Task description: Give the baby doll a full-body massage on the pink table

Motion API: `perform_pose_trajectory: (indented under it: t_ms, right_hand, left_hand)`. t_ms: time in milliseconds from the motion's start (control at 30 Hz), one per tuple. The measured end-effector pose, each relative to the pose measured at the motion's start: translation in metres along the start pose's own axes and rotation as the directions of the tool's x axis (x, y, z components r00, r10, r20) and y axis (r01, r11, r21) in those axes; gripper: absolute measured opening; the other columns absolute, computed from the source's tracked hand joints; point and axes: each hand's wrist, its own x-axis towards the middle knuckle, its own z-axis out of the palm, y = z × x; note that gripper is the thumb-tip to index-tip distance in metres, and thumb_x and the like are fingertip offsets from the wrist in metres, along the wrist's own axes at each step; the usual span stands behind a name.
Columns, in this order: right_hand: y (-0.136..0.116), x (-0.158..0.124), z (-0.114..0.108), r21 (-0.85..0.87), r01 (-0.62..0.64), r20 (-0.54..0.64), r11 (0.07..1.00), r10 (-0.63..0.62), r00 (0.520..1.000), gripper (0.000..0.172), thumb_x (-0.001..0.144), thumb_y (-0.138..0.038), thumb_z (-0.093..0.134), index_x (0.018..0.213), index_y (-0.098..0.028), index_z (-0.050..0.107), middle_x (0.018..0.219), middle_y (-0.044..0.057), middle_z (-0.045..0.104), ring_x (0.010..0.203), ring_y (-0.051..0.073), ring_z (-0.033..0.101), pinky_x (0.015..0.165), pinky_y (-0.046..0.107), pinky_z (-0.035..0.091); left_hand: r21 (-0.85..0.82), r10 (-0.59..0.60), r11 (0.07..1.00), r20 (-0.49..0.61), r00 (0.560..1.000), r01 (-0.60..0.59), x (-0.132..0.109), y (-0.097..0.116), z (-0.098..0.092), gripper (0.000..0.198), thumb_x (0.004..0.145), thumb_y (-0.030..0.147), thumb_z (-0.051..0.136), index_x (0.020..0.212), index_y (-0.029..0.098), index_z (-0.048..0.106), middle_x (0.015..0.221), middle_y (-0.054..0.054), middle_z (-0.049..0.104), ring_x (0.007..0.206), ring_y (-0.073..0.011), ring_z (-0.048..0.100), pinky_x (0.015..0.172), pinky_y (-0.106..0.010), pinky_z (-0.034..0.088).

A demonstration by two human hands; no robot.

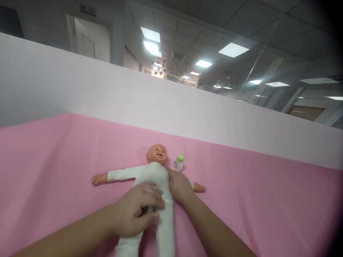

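Note:
A baby doll (158, 175) with a white cloth body lies on its back on a pink sheet, its arms spread wide. My left hand (139, 208) rests over the doll's lower belly and hip, fingers curved and thumb apart from them; a small dark gap shows between thumb and fingers. My right hand (180, 185) is at the side of the doll's chest by its armpit, covering part of its arm; its fingertips are hidden. A small bottle (178, 162) with a green cap lies beside the doll's head, touched by neither hand.
The pink sheet (241, 192) has folds and spreads to both sides. Behind it runs a low white wall (160, 103). Above the wall are glass panels, ceiling lights and a doorway (91, 39) at the left.

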Motion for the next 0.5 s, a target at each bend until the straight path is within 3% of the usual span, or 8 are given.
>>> perform_pose_trajectory:
  t_ms: [100,167,333,400,500]
  right_hand:
    - [-0.001,0.000,0.002,-0.014,-0.004,-0.002,1.000,0.004,1.000,0.043,0.099,-0.025,0.041,0.137,-0.023,0.062,0.118,0.009,0.074,0.106,0.026,0.067,0.095,0.035,0.044]
    - [-0.002,0.000,0.003,-0.022,0.004,0.005,1.000,-0.004,1.000,0.043,0.099,-0.025,0.042,0.137,-0.022,0.061,0.118,0.010,0.074,0.108,0.026,0.067,0.096,0.036,0.043]
    - [-0.003,0.000,0.002,-0.010,0.028,0.021,1.000,-0.027,0.999,0.043,0.100,-0.026,0.044,0.140,-0.022,0.059,0.122,0.010,0.073,0.112,0.027,0.066,0.098,0.036,0.043]
    - [-0.003,0.000,0.002,-0.004,0.032,0.023,0.999,-0.032,0.999,0.044,0.099,-0.025,0.045,0.140,-0.023,0.059,0.122,0.010,0.073,0.112,0.027,0.066,0.098,0.036,0.043]
    - [0.000,0.000,0.003,-0.004,0.047,-0.007,0.999,-0.047,0.999,0.046,0.097,-0.022,0.047,0.141,-0.025,0.060,0.123,0.008,0.074,0.114,0.027,0.066,0.099,0.036,0.045]
  left_hand:
    - [0.024,-0.016,1.000,0.071,0.997,0.014,0.000,0.007,0.001,0.042,0.094,0.045,0.064,0.135,0.038,0.066,0.143,0.000,0.065,0.142,-0.0290,0.051,0.128,-0.049,0.020]
    - [0.094,-0.065,0.994,0.069,0.995,0.059,0.003,0.000,0.000,0.050,0.096,0.052,0.060,0.145,0.039,0.059,0.158,-0.001,0.050,0.150,-0.0317,0.039,0.129,-0.055,0.015]
    - [0.258,-0.201,0.945,-0.028,0.979,0.201,0.011,-0.047,-0.004,0.055,0.104,0.058,0.043,0.155,0.039,0.045,0.168,-0.002,0.031,0.157,-0.0334,0.023,0.126,-0.063,0.012]
    - [0.286,-0.252,0.919,-0.098,0.963,0.270,0.012,-0.067,-0.005,0.059,0.103,0.060,0.040,0.157,0.035,0.043,0.169,-0.004,0.030,0.156,-0.0332,0.026,0.126,-0.062,0.015]
    - [0.265,-0.287,0.905,-0.203,0.936,0.334,0.012,-0.083,-0.006,0.066,0.103,0.060,0.040,0.158,0.025,0.043,0.163,-0.008,0.043,0.149,-0.0303,0.041,0.124,-0.052,0.029]
